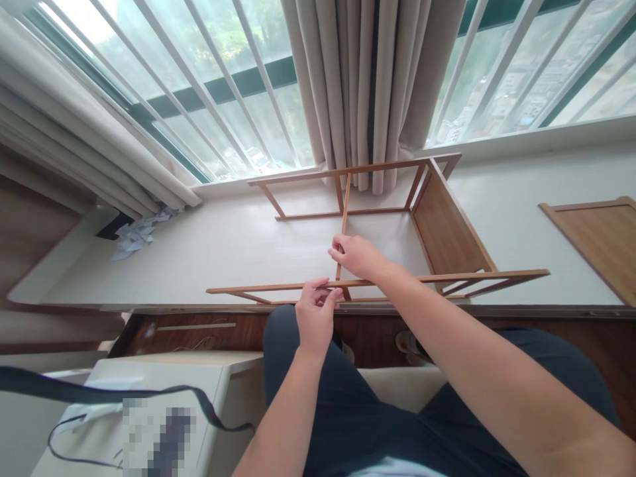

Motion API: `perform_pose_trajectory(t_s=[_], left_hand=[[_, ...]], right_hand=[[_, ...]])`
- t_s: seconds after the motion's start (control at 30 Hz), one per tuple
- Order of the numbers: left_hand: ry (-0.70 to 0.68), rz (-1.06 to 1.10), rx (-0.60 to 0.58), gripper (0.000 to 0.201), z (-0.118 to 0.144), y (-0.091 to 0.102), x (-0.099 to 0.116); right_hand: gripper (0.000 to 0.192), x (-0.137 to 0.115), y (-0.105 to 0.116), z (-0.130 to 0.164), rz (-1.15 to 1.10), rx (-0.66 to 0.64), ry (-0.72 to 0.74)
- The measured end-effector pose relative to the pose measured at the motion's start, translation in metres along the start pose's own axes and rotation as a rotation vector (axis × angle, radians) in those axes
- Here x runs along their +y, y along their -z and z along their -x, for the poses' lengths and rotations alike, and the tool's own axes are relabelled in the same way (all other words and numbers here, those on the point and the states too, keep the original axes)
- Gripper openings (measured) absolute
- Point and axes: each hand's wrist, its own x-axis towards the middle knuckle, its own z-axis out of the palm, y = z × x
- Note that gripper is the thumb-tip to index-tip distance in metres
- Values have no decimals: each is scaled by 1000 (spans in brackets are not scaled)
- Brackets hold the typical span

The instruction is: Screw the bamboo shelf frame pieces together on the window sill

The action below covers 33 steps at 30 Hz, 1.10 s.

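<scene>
A partly assembled wooden frame [377,283] stands on the white window ledge, with two long open sides and a solid brown panel [450,218] joining them at the right. A thin wooden crossbar [345,205] spans between the two sides near the middle. My right hand [360,255] reaches over the near side, its fingers closed on the crossbar close to its near end. At the near side's top rail, my left hand [315,315] is curled with its fingertips over the rail, close to the crossbar's end. The joint between bar and rail is partly hidden by my hands.
Another wooden panel [596,242] lies on the ledge [507,199] at the right. Crumpled white paper [134,235] sits at the left end. Curtains [362,86] and barred windows are behind. A white cabinet [209,381] with a dark strap [163,391] stands at lower left.
</scene>
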Motion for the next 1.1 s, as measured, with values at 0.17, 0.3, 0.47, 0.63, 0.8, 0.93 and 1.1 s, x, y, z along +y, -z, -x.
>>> perform_pose_trajectory(t_s=[0.17, 0.3, 0.47, 0.63, 0.8, 0.93, 1.1], left_hand=[[0, -70, -33, 26, -6, 4, 7], [31, -86, -93, 23, -12, 10, 12], [31, -158, -151, 22, -16, 15, 19], [-17, -315, -187, 19, -18, 17, 29], [-109, -567, -296, 18, -26, 30, 44], [-279, -826, -357, 21, -41, 47, 60], [-542, -891, -312, 25, -66, 49, 67]], right_hand=[[18, 0, 2, -2, -13, -4, -6], [15, 0, 0, -2, 33, 4, 27], [14, 0, 0, -1, 43, 19, 60], [17, 1, -1, -2, 36, 17, 52], [18, 4, -6, -4, 26, 15, 77], [16, 5, -8, -5, 6, 18, 79], [22, 4, -6, -5, -71, -21, 119]])
